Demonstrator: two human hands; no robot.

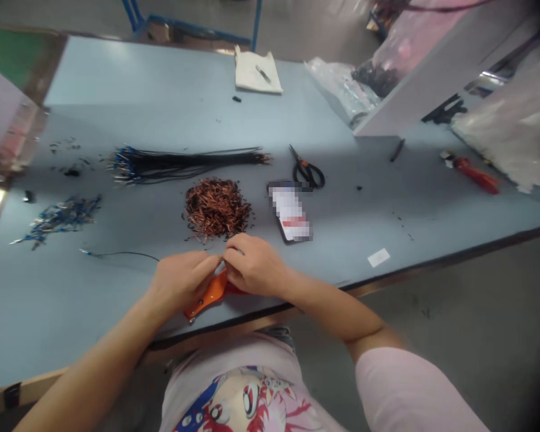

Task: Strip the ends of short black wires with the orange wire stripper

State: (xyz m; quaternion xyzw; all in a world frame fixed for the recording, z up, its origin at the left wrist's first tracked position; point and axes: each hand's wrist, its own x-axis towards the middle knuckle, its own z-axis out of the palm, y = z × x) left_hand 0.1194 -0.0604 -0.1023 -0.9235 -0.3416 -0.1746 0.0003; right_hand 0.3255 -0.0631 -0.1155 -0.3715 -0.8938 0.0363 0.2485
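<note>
My left hand is closed on a thin black wire, which trails out to the left and ends in a blue-sleeved terminal. Against its fingertips, my right hand is closed in a pinch; whatever sits between those fingers is hidden. Under both hands, near the table's front edge, lies an orange hand tool, partly covered, so its kind is unclear. Just beyond the hands is a heap of short copper-coloured pieces with black bits.
Behind the heap lies a bundle of black wires. Loose blue terminals are at left. Right of the heap are a phone and black-handled scissors. A white cloth, plastic bags and a red-handled tool lie farther off.
</note>
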